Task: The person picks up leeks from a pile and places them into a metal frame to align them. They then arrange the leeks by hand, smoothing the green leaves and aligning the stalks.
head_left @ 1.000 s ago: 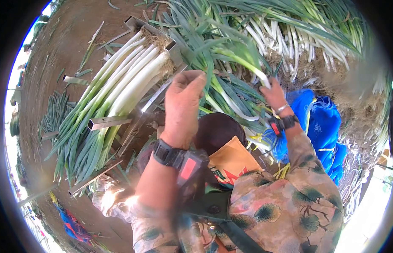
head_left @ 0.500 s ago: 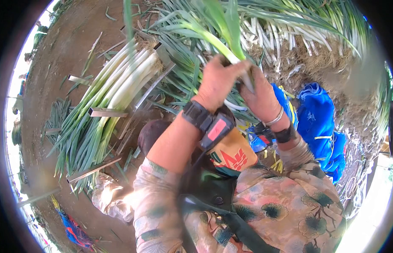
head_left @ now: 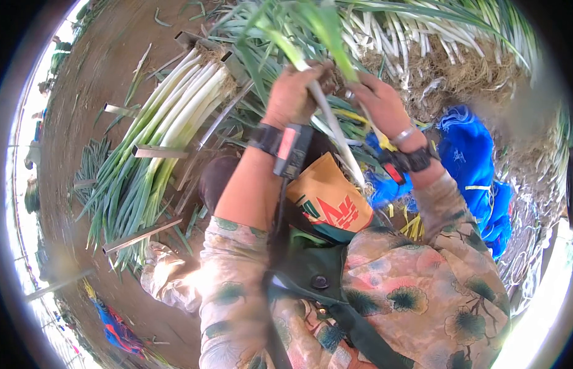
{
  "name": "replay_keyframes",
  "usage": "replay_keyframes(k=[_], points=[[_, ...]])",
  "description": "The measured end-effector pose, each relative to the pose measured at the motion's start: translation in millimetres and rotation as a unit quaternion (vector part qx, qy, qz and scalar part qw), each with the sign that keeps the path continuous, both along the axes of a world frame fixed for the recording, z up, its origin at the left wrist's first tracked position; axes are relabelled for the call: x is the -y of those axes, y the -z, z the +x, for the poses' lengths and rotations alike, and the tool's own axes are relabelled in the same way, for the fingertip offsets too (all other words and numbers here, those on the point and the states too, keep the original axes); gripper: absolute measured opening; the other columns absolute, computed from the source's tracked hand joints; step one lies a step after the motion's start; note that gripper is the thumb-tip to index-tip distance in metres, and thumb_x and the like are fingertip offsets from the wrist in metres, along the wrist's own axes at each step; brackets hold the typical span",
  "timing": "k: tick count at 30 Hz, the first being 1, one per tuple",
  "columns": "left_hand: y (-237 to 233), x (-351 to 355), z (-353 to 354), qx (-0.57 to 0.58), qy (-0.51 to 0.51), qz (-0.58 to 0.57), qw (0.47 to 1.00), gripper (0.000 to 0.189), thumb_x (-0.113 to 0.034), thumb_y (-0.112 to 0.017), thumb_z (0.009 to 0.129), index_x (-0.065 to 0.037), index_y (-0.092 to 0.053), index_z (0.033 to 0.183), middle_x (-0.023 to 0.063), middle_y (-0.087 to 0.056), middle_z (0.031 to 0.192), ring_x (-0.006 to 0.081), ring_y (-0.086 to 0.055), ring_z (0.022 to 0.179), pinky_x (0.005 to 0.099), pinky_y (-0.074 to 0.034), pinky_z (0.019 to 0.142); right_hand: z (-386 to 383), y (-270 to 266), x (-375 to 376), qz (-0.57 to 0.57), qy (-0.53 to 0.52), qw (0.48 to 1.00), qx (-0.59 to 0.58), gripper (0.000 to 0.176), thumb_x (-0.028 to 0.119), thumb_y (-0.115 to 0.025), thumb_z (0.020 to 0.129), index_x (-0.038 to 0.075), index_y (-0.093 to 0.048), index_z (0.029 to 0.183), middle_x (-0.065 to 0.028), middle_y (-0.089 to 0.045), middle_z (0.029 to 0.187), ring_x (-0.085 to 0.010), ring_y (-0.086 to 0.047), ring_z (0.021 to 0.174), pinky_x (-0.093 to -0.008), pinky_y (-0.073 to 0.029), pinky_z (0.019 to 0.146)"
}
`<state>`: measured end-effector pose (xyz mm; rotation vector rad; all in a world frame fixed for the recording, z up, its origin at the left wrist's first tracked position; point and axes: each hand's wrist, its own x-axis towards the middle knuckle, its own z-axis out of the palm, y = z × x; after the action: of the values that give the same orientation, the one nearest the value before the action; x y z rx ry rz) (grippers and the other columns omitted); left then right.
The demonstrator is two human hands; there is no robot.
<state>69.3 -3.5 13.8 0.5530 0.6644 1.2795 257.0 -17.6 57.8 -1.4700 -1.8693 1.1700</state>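
My left hand [head_left: 296,95] is closed around a long green onion [head_left: 337,132], its white shank slanting down to the right and its green top above my fist. Close beside it, my right hand [head_left: 380,101] grips a green onion leaf [head_left: 334,46]. A thin pale strip trails below that hand, and the leaf is apart from the white shank. To the left, a stack of green onions [head_left: 169,117] rests in a metal rack [head_left: 160,152], white ends up and green tops down. Both wrists wear dark bands.
A big heap of green onions with roots [head_left: 416,37] lies at the upper right. Bundled blue netting [head_left: 465,154] sits right of my right arm. An orange printed bag [head_left: 332,200] is at my lap. Red and blue cords [head_left: 117,329] lie on the dirt floor, lower left.
My hands, close together half a second earlier, have moved apart. The leaf in my right hand has separated from the onion, and the white shank now shows at length below my left hand.
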Motion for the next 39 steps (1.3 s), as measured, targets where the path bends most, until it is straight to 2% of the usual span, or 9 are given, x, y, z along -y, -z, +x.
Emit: replay_keyframes(k=[3,10,14,18,21,26,30,33,39], points=[[1.7,5.5,26.9,0.033,-0.004,0.002,0.999,0.024,-0.014,-0.061,0.091,-0.001,-0.056,0.111,0.0092,-0.06,0.103,0.023,-0.057,0.099,0.0391,-0.048,0.086,-25.0,34.8,-22.2,0.301,-0.041,0.949,0.087,0.05,0.018,-0.059,0.087,-0.001,-0.046,0.132,-0.0229,-0.057,0.104,-0.038,-0.059,0.098,-0.0408,-0.05,0.083],[-22.0,-16.6,-11.9,-0.089,-0.095,-0.009,0.991,0.023,-0.02,-0.058,0.094,0.0,-0.051,0.105,0.0101,-0.059,0.087,0.0231,-0.059,0.075,0.0421,-0.051,0.076,18.3,55.5,31.0,-0.051,-0.09,0.995,-0.007,0.057,0.017,-0.063,0.083,0.004,-0.044,0.136,-0.0246,-0.06,0.108,-0.0406,-0.058,0.104,-0.0432,-0.048,0.09],[-40.9,-34.9,-69.9,-0.093,-0.217,0.009,0.972,0.019,-0.019,-0.054,0.097,-0.002,-0.049,0.093,0.0085,-0.056,0.083,0.0218,-0.057,0.072,0.0438,-0.052,0.073,194.5,166.8,85.6,0.062,-0.144,0.96,0.232,0.035,0.012,-0.06,0.085,0.005,-0.059,0.119,-0.0201,-0.065,0.104,-0.0394,-0.062,0.097,-0.0414,-0.05,0.085],[-51.4,-40.2,-99.3,-0.006,-0.33,-0.022,0.944,0.02,-0.02,-0.051,0.098,-0.001,-0.051,0.097,0.0079,-0.055,0.09,0.0216,-0.056,0.082,0.0437,-0.054,0.078,453.0,171.4,147.8,-0.177,0.254,0.781,0.542,0.036,0.02,-0.059,0.087,0.004,-0.06,0.119,-0.0202,-0.065,0.113,-0.0356,-0.06,0.111,-0.0429,-0.049,0.09],[-44.3,-41.0,-99.4,-0.009,-0.338,-0.022,0.941,0.024,-0.021,-0.05,0.099,0.003,-0.051,0.1,0.0093,-0.055,0.091,0.022,-0.056,0.082,0.0437,-0.054,0.079,494.9,103.7,145.2,-0.232,0.273,0.619,0.699,0.033,0.018,-0.053,0.09,0.005,-0.063,0.118,-0.0191,-0.062,0.121,-0.0318,-0.06,0.113,-0.0451,-0.048,0.095],[-10.7,-46.0,-108.5,-0.053,-0.273,0.033,0.96,0.025,-0.025,-0.05,0.1,0.0,-0.051,0.096,0.0087,-0.054,0.085,0.0209,-0.055,0.076,0.0407,-0.054,0.073,372.0,86.0,27.3,0.177,0.192,0.859,0.439,0.036,0.029,-0.06,0.088,0.009,-0.065,0.118,-0.017,-0.067,0.112,-0.0332,-0.062,0.108,-0.0399,-0.048,0.093],[-36.6,-28.6,-90.4,0.072,-0.276,-0.039,0.958,0.023,-0.026,-0.05,0.1,-0.004,-0.05,0.094,0.0072,-0.053,0.082,0.0202,-0.055,0.073,0.039,-0.054,0.071,134.5,42.1,4.4,-0.006,0.043,0.993,-0.107,0.037,0.028,-0.053,0.094,0.003,-0.065,0.118,-0.0107,-0.066,0.118,-0.0178,-0.062,0.105,-0.0304,-0.047,0.091],[-6.6,-26.5,-98.5,-0.232,-0.246,0.092,0.937,0.02,-0.023,-0.047,0.1,-0.004,-0.053,0.096,0.008,-0.059,0.087,0.0193,-0.061,0.077,0.0362,-0.055,0.072,54.8,18.3,7.3,-0.028,-0.133,0.986,-0.098,0.039,0.03,-0.054,0.094,0.0,-0.064,0.117,-0.0138,-0.068,0.11,-0.0196,-0.063,0.097,-0.0315,-0.048,0.086],[-8.6,-25.7,-36.1,0.089,-0.292,-0.015,0.952,0.022,-0.014,-0.051,0.097,-0.011,-0.032,0.109,0.0112,-0.054,0.079,0.0243,-0.058,0.06,0.0394,-0.052,0.05,-3.0,6.4,11.9,0.112,-0.088,0.988,0.066,0.034,0.026,-0.055,0.094,-0.002,-0.061,0.112,-0.0222,-0.065,0.094,-0.0374,-0.065,0.088,-0.0402,-0.05,0.078]])
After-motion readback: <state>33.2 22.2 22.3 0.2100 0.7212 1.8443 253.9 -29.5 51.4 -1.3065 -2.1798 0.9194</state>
